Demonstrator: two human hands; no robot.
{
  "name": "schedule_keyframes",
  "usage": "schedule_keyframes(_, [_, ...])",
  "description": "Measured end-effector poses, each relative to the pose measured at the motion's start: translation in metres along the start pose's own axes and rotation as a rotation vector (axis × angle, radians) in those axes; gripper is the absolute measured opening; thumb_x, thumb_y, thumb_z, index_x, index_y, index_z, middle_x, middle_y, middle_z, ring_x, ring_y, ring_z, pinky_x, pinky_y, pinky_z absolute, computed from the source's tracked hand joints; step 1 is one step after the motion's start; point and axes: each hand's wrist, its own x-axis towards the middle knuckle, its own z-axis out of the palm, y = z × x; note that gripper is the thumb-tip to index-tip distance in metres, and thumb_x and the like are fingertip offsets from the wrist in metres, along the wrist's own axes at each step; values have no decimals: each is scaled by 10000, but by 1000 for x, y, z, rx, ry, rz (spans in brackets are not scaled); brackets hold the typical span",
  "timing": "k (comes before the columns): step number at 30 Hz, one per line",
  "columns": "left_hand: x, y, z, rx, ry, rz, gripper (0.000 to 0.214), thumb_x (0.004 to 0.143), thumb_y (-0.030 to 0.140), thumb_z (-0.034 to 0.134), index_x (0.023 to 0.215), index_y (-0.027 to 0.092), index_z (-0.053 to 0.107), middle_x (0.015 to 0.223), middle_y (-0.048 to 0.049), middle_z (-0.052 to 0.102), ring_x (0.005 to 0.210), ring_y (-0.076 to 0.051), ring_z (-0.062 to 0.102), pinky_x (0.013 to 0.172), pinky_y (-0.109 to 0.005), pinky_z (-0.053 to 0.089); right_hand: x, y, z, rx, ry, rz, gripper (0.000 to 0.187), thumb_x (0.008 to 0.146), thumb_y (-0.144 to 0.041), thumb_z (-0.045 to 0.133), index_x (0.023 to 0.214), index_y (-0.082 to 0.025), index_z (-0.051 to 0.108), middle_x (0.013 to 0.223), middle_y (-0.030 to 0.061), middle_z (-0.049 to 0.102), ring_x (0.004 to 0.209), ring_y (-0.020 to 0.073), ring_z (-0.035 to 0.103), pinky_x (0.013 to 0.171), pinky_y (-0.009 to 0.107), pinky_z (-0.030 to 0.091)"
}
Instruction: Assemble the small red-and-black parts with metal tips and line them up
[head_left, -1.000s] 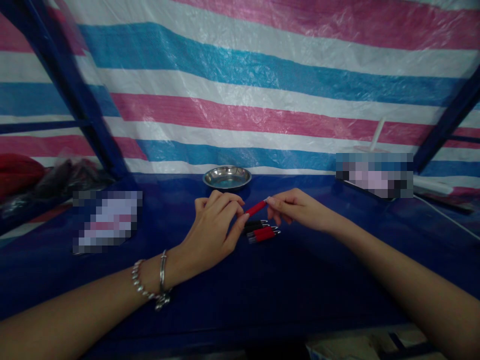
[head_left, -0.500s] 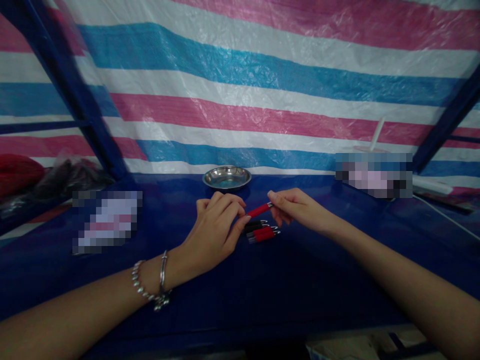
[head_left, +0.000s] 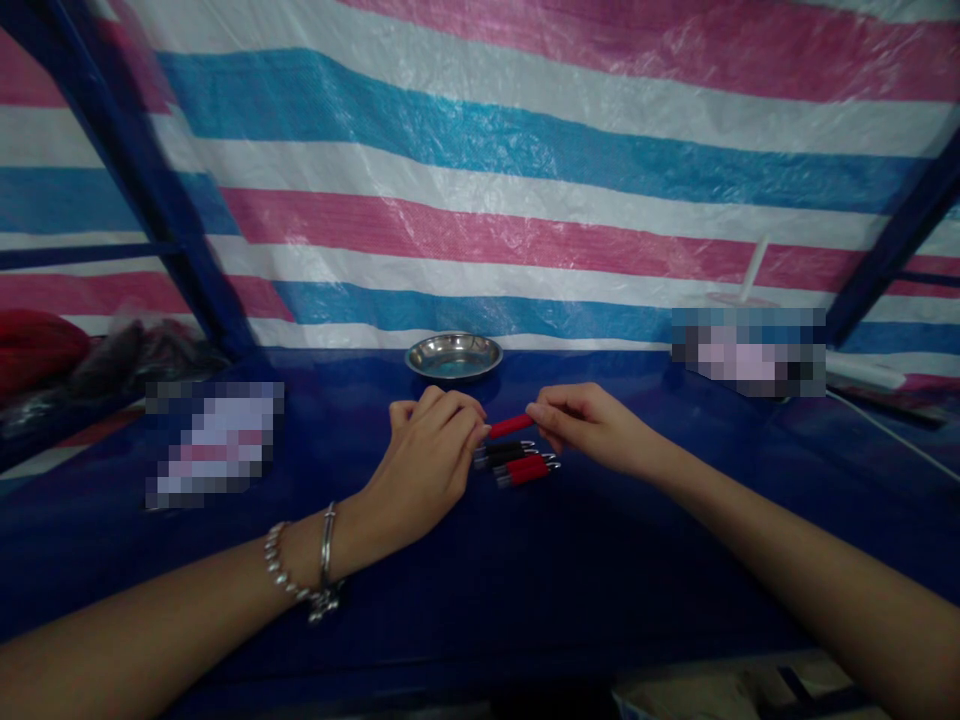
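Observation:
Between my two hands a red pen (head_left: 510,426) is held above the blue table. My left hand (head_left: 431,455), with bracelets at the wrist, pinches its left end. The fingertips of my right hand (head_left: 574,425) close round its right end, so both tips of the pen are hidden. Just below, several pens lie side by side on the table: black pens (head_left: 504,453) behind, and red pens (head_left: 527,469) nearer me, their silvery clips towards the right.
A shallow steel dish (head_left: 454,358) stands at the back of the blue table (head_left: 480,590). Blurred-out items lie at the left and back right, with a white cable (head_left: 892,430) on the right. Striped plastic sheeting (head_left: 525,230) hangs behind, between blue frame posts.
My right hand has shifted slightly left along the red pen, covering its silvery end. My left hand has moved a little left, showing more of the black pens.

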Motion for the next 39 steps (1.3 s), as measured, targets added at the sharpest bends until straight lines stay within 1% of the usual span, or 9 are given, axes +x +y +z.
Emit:
schedule_keyframes(5, [1,-2,2,7,-20,-32,219,886,206,315,815,164,518,919,-38,558,844,-198,432,678,-345,259,1,3,3,43,23,27,162,792,-308,464,711,-167,467,554,-35,465,496,71,416,480,198,312])
schedule_keyframes(9, [1,-2,1,13,-30,-52,207,886,218,319,821,162,507,905,-40,548,840,-196,433,674,-340,262,3,7,3,69,32,64,193,771,-356,496,792,-165,475,573,-32,494,494,75,439,478,202,325])
schedule_keyframes(15, [0,-1,1,-13,-16,-56,172,885,222,333,832,166,487,901,-30,537,841,-186,444,690,-341,262,2,7,0,26,-9,58,388,840,-445,329,657,-149,500,551,-9,512,491,71,439,485,204,324])
schedule_keyframes(21, [-1,-1,3,-15,9,-50,152,881,227,345,842,166,479,908,-32,534,847,-187,447,695,-344,264,3,8,2,113,33,89,198,782,-352,481,777,-155,495,579,-26,498,501,73,450,475,198,342])
schedule_keyframes(23, [0,-1,3,-19,12,-54,150,881,227,346,846,165,478,912,-32,533,854,-189,447,699,-347,264,4,9,3,143,62,97,226,745,-365,535,821,-159,484,583,-35,491,496,72,446,468,196,342])
schedule_keyframes(27, [0,0,2,-20,0,-60,152,879,233,346,836,167,476,905,-27,532,848,-187,452,700,-345,266,5,11,2,146,37,79,309,785,-449,444,717,-152,495,577,-17,499,505,77,451,465,201,340])
schedule_keyframes(30, [0,0,3,-16,-1,-51,154,881,237,343,837,169,474,907,-24,530,850,-186,454,702,-343,266,5,12,1,115,-1,50,364,829,-426,368,637,-145,498,558,-6,503,502,74,446,486,208,347])
schedule_keyframes(35, [-1,0,3,-13,11,-57,156,880,240,344,837,169,476,905,-25,528,845,-186,455,697,-340,264,4,9,1,165,11,66,184,792,-323,467,745,-148,504,594,-16,510,523,74,463,496,204,355])
schedule_keyframes(39, [-2,-1,2,-19,6,-64,146,876,238,354,834,167,476,901,-24,528,848,-185,457,698,-338,263,5,10,1,206,28,88,207,759,-350,518,823,-155,497,612,-21,524,500,69,461,483,203,359])
